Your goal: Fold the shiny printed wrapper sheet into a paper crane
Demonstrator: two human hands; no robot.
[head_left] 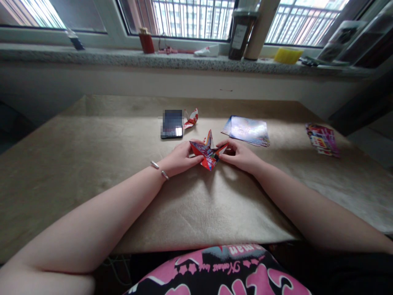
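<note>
Between my hands is a piece of folded origami paper (209, 160), red with coloured print, with several pointed flaps spread outward. My left hand (183, 157) pinches its left flap, thumb on the near side. On the opposite side my right hand (238, 155) grips the right flap between thumb and fingers. Both hands are just above or resting on the table; I cannot tell which. Behind my left hand stands a smaller red and white folded paper figure (191, 119), beside a dark-screened phone or tablet (172, 124).
A stack of glossy printed sheets (249, 130) lies beyond my right hand. Farther right are colourful printed packets or cards (323, 140). The beige-covered table (76, 164) meets a wall below the stone windowsill (107, 57), which holds a red bottle (146, 41), a dark lidded container (241, 35) and a yellow block (287, 55).
</note>
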